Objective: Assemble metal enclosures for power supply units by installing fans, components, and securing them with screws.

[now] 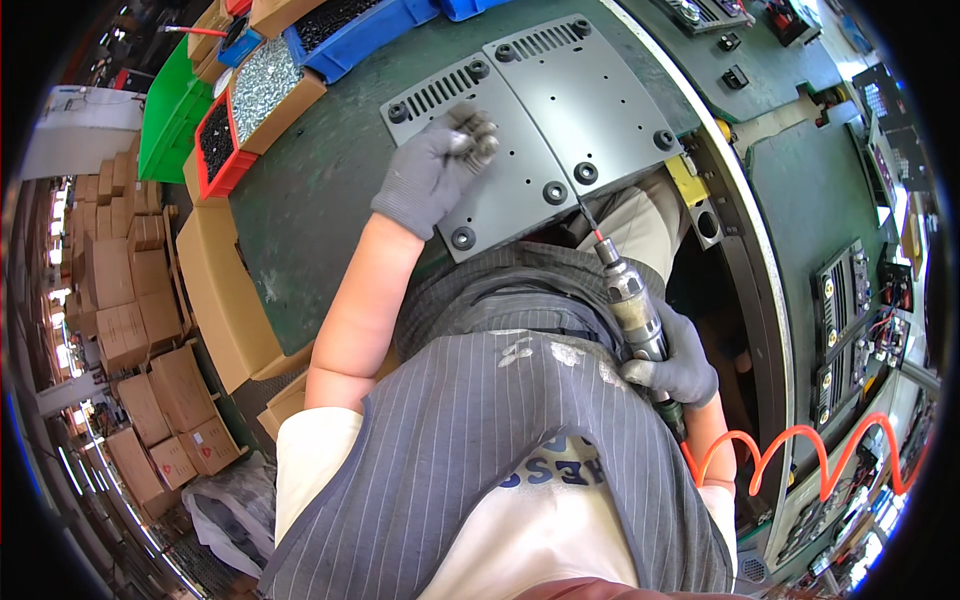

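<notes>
Two grey metal panels with vent slots lie side by side on the green bench: a left panel (490,190) and a right panel (600,100). Each carries black round rubber feet near its corners, such as this foot (555,192). My left hand (437,168), in a grey glove, hovers over the left panel with its fingers curled together. Whatever they may pinch is too small or hidden to name. My gloved right hand (682,358) wraps round an air screwdriver (630,300). Its bit points up toward the near edge of the panels, close to the seam.
Boxes of small parts line the far left: a red bin (222,165) of black pieces, a carton (275,112) of silvery screws and a blue bin (365,40). An orange coiled air hose (800,432) trails right from the screwdriver. Beyond a pale rail (765,240) sits another green surface with assemblies.
</notes>
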Available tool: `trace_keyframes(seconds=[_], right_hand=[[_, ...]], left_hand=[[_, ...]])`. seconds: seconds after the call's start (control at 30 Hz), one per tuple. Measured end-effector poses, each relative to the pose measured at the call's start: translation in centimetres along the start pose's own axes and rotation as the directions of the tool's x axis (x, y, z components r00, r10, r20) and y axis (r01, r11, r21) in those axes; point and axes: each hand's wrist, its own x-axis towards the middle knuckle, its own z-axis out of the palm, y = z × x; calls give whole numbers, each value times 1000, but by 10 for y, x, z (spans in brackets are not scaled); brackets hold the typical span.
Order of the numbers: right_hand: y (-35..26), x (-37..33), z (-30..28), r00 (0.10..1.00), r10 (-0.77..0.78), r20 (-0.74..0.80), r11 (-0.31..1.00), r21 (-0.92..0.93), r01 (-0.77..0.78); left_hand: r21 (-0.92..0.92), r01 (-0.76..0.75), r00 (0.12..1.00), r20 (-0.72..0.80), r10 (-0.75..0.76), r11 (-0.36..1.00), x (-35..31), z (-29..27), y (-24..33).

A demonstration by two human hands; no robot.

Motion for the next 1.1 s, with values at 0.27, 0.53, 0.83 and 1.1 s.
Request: trace_keyframes(seconds=[0.27,0.53,0.83,1.1], right_hand=[[31,11,-6,994,28,-101,999,-28,-31],[33,14,-5,994,-4,-105,993,-115,-8],[29,17,-6,986,-80,-144,962,-270,39],[24,22,-11,977,-172,-129,906,-409,106]], left_hand=[[-240,94,995,46,-85,966,5,-14,-4],[-74,-5,999,-32,3,997,4,-11,-12],[-87,36,997,65,-31,996,0,-13,-12],[0,-1,989,150,1,1000,1,-17,-15]])
